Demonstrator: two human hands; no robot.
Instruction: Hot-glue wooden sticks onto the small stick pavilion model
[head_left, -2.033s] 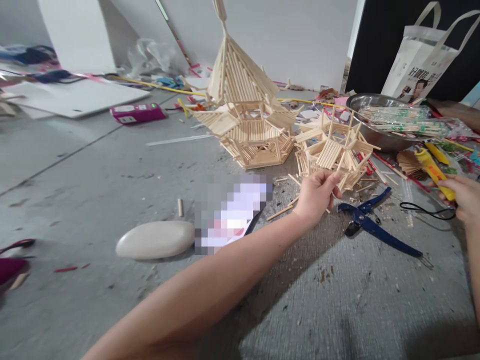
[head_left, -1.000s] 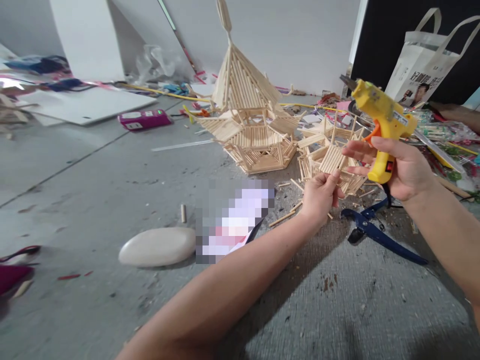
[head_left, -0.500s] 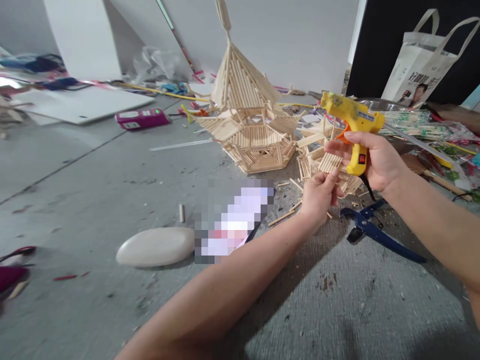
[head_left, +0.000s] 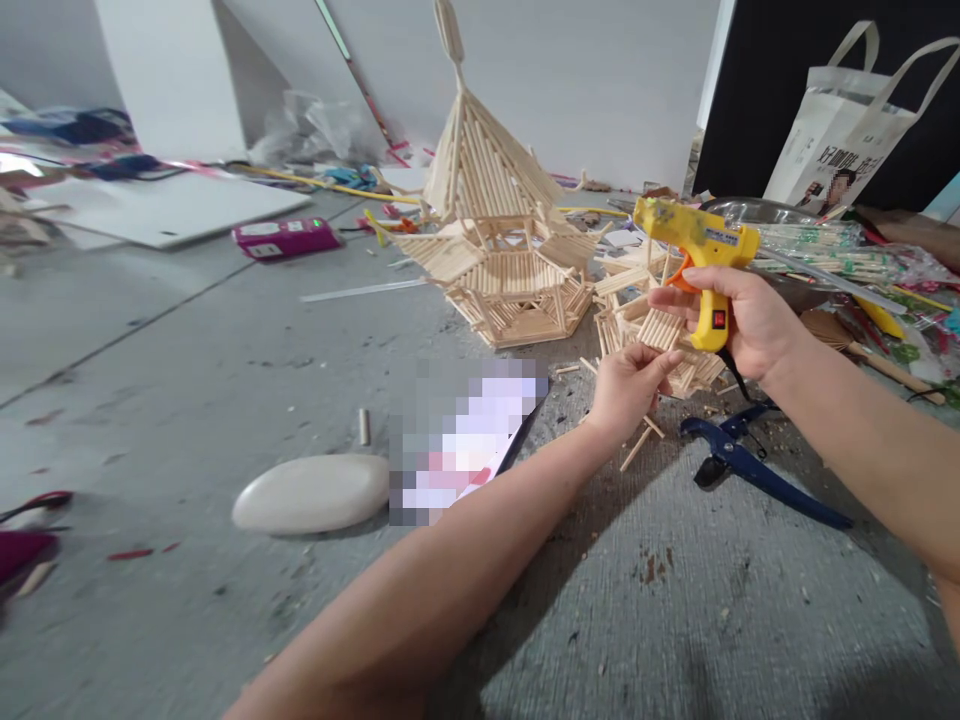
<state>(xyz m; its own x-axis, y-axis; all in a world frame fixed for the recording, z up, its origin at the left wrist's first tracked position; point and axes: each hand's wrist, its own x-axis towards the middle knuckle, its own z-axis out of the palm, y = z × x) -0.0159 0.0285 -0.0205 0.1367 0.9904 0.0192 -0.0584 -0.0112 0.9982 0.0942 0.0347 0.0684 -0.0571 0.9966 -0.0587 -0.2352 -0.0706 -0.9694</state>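
My left hand [head_left: 628, 388] pinches the front edge of a small wooden stick frame [head_left: 660, 325] that lies on the grey floor. My right hand [head_left: 750, 325] grips a yellow glue gun [head_left: 697, 250] by its handle, its nozzle pointing left just above that frame. A tall wooden stick pagoda [head_left: 495, 230] stands right behind and to the left of the frame. A loose short stick [head_left: 636, 448] lies by my left wrist.
Blue cutters [head_left: 750, 465] lie on the floor under my right forearm. A phone [head_left: 469, 435] and a pale oval stone [head_left: 311, 492] lie to the left. A metal bowl with bagged sticks [head_left: 817, 245], a white tote bag [head_left: 855, 120] and a pink box [head_left: 285, 238] sit further back.
My right hand picked up the yellow glue gun from the floor at the right and brought it left and down over the small frame. My left hand kept hold of the frame.
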